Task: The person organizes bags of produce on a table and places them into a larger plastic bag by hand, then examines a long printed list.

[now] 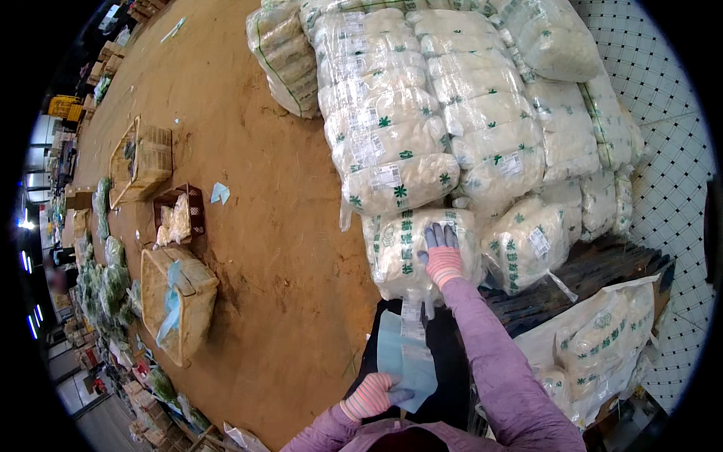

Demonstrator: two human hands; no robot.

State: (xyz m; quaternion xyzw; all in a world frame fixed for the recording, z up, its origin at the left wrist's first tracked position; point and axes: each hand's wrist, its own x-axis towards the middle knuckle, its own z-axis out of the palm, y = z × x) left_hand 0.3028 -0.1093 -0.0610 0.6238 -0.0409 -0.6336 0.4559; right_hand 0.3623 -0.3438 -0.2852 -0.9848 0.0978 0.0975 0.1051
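Note:
My right hand (442, 254), in a striped glove with grey fingertips, lies flat on a plastic-wrapped package (401, 248) bearing green print. Its fingers are spread over a white label near the package's upper edge. Low in front of me, my left hand (375, 395), gloved the same way, grips a light-blue backing sheet (404, 361) with white labels (413, 319) on its upper part. Another wrapped package (528, 246) sits just right of my right hand. Above both rises a tall stack of similar packages (390, 113), many with white labels. What the packages contain is pale and blurred by the plastic.
At right, more packages (599, 333) lie on white sheeting beside a dark wooden surface (570, 271). A white tiled wall (649, 68) stands behind the stack. On the brown floor (282, 237) at left are plastic crates (152, 150), a dark-red crate (196, 212), and a scrap of blue paper (220, 193).

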